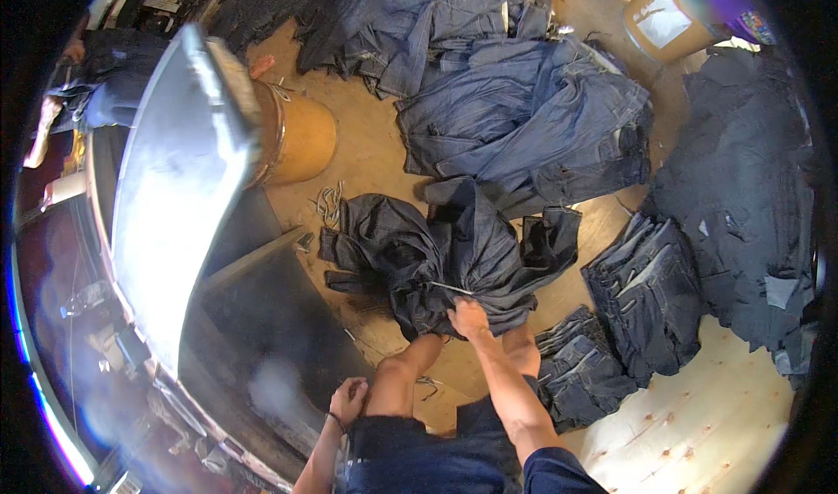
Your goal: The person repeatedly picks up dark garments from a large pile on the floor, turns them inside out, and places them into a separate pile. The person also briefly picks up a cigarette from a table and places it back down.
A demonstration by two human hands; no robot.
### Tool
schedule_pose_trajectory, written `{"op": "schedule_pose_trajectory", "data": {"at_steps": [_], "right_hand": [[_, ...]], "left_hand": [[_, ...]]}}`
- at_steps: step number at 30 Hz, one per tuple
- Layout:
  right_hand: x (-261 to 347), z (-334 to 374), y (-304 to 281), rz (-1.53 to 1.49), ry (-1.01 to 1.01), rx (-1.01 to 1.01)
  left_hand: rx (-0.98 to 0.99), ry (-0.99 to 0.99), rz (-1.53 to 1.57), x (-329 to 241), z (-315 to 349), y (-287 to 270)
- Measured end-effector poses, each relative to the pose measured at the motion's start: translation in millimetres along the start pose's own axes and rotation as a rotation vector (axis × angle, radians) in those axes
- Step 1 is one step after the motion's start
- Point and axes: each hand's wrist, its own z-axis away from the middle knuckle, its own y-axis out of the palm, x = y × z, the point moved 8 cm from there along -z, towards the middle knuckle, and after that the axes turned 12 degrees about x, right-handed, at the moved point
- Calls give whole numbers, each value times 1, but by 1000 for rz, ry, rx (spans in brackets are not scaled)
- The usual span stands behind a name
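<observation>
- Right hand (470,318), fingers curled down on a crumpled dark denim garment (489,241), right at its near edge; I can't tell exactly what they pinch.
- Thin pale strip (449,287) lies on the cloth just beyond that grip.
- Left hand (350,400) sits low beside the left knee, left of the grip and apart from the garment, fingers loosely bent; whether the tips meet, I can't tell.
- Underneath it all, brown floor (362,132), showing beyond the grip to the left.
- Past the garment, a broad heap of blue denim (524,110) crowds close.
- Right of the grip, folded dark denim trousers (646,293), then a black cloth heap (742,188).
- Far left, a tan round bucket (301,136) behind a glossy white curved panel (166,206).
- Room to move: a floor gap between garment and bucket; pale wooden board (698,407) nearer, lower right.
</observation>
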Motion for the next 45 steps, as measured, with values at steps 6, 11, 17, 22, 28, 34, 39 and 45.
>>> {"op": "schedule_pose_trajectory", "data": {"at_steps": [6,11,17,22,28,34,39,45], "right_hand": [[-14,-38,45,45,161,360],[61,50,25,156,29,219],[178,154,-7,231,-287,167],[237,210,-34,378,-478,270],[305,285,-33,895,-286,630],[583,348,-70,609,-1287,-1],[737,315,-68,713,-1229,-250],[729,328,69,732,-1270,242]], "left_hand": [[3,80,16,-9,-11,10],[117,222,-41,-22,-6,46],[90,-239,1211,-55,-48,124],[-94,242,2054,-95,-17,109],[-209,206,1776,-73,39,105],[-281,74,1155,-38,57,110],[-258,48,1187,-17,68,133],[-275,70,1266,6,58,158]]}}
